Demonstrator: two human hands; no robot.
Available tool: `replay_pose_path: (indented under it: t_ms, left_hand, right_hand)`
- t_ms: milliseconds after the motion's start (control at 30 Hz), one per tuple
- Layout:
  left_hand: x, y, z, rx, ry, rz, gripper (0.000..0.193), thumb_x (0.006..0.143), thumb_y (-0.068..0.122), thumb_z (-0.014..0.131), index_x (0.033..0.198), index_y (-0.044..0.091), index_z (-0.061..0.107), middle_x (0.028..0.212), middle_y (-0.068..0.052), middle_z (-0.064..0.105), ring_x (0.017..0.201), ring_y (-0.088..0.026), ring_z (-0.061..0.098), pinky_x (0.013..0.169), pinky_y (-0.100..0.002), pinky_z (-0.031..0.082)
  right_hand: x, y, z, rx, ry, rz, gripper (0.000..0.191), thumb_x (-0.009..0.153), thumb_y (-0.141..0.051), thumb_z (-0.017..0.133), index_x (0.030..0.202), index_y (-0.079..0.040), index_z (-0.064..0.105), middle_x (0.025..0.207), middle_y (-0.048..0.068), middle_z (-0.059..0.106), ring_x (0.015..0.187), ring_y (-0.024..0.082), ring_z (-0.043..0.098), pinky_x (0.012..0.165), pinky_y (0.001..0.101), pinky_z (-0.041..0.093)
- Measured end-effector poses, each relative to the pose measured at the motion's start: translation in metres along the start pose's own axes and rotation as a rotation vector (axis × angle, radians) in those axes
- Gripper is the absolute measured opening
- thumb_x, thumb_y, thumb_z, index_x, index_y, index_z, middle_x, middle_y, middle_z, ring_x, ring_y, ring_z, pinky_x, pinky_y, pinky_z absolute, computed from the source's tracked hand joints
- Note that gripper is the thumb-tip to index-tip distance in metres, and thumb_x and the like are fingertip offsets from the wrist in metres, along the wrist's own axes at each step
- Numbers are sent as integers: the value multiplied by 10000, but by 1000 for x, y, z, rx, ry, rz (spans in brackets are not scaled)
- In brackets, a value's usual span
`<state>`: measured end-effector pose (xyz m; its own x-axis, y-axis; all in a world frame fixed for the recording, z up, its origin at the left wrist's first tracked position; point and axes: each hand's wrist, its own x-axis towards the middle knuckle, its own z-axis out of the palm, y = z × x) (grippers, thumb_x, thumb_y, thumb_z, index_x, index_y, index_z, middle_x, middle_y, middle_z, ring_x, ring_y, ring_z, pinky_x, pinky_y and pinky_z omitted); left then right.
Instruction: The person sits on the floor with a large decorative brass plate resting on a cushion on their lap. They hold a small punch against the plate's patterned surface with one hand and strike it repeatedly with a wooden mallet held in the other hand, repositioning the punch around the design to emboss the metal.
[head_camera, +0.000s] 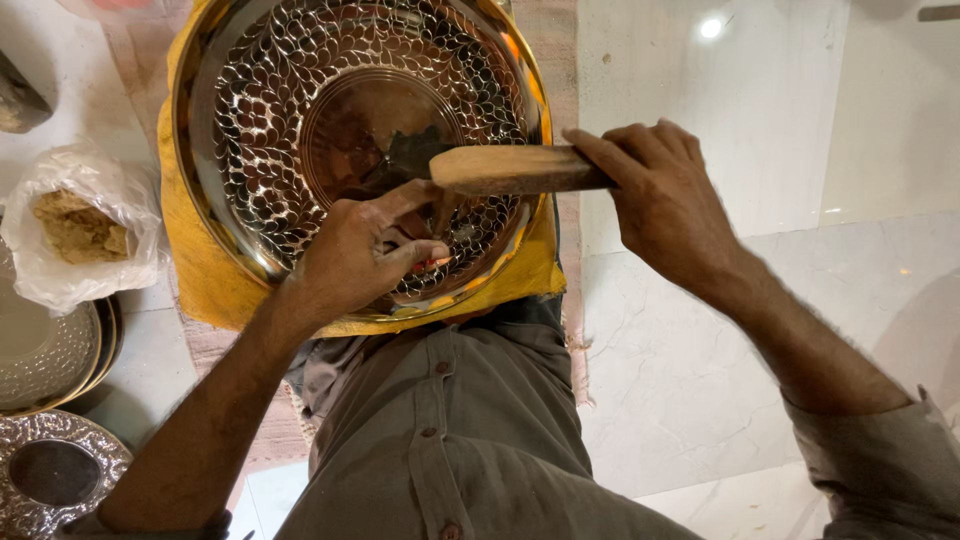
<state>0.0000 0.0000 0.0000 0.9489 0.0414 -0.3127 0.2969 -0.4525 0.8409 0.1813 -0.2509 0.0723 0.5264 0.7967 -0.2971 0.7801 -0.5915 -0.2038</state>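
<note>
Hammered brass bowl (300, 100) on yellow cloth (200, 270), pale marble floor (780, 130), left hand (355, 250) pinching small tool, right hand (665, 200) gripping wooden handle (515, 168)

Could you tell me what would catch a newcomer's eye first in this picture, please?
First comes the large shiny metal bowl with its leaf-like hammered pattern, top centre on a yellow cloth. Over its lower rim, the left hand pinches a small tool against the metal while the right hand grips a wooden handle above it. At the left edge lie similar patterned dishes.
</note>
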Motion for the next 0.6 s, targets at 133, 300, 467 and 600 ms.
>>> replay_pose_path:
  t_ms: [133, 300, 467, 600]
  left_hand:
    - [-2, 9, -5, -36, -7, 36, 674, 850, 304, 795, 1451, 116, 557, 1225, -161, 737, 889, -237, 805, 800, -387, 657]
    - [2, 12, -8, 37, -126, -146, 628, 869, 326, 765, 1451, 186, 574, 1022, -105, 825, 772, -205, 806, 710, -379, 665]
    - [2, 13, -10, -20, -49, 33, 639, 855, 327, 793, 1422, 117, 586, 1065, -126, 772, 774, -207, 797, 687, -353, 658]
    - [0, 14, -13, -75, -80, 50, 645, 855, 312, 771, 1447, 142, 579, 973, -99, 815, 781, -198, 805, 712, -350, 657]
  right_hand:
    - [-9, 1, 1, 658, 97, 100, 570, 1001, -49, 635, 1520, -160, 430, 1349, 149, 614, 1239, 277, 631, 1021, 410, 585]
    - [-12, 1, 7, 259, 127, 60, 583, 989, -24, 650, 1525, -183, 484, 1252, 170, 652, 1123, 322, 649, 991, 440, 576]
    - [-13, -1, 11, 372, 170, 32, 532, 996, -31, 631, 1495, -154, 494, 1247, 133, 661, 1138, 263, 626, 1007, 428, 556]
    - [-17, -2, 13, 977, 141, 151, 552, 1013, -66, 627, 1506, -188, 413, 1198, 116, 634, 1136, 199, 639, 1002, 372, 582]
